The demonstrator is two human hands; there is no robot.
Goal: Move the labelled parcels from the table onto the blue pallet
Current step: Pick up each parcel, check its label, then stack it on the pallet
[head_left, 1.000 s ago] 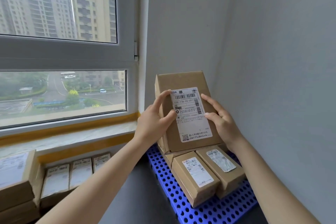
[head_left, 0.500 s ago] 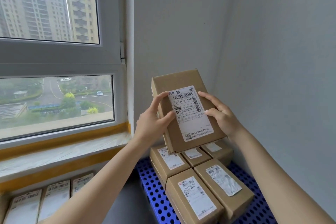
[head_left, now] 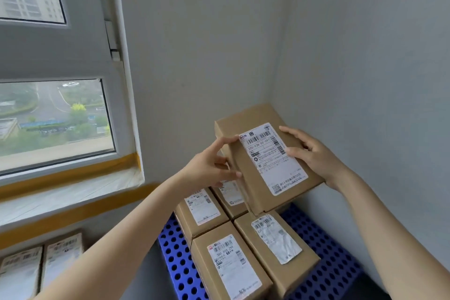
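Already several labelled parcels sit on the blue pallet (head_left: 177, 265) in the corner of the room: two in the front row, the front-left parcel (head_left: 229, 268) and the front-right parcel (head_left: 280, 243) pressed side by side, and behind them a back-left parcel (head_left: 202, 209) and another back parcel (head_left: 231, 196) partly hidden under the one in hand. Whether more lie beneath these I cannot tell.

Both hands are clamped on a fifth box, the held parcel (head_left: 265, 158), label facing up. The left hand (head_left: 207, 168) grips its left edge with thumb on top and fingers curled along the side; the right hand (head_left: 314, 156) presses on the right edge, fingers spread over the label's margin. The box is tilted, its far end raised toward the wall corner, and it hangs above the back row. It does not look set down yet, though its lower near corner comes close to the front-right parcel.

As a judgement, this parcel is in the placing step, likely bound for a second layer or the rear of the stack. Work remains: at the lower left, more labelled parcels (head_left: 41, 265) still lie in a row below the window sill (head_left: 68, 190), presumably on the counter, though its surface is out of view. How many are left cannot be counted, since the picture cuts them off.
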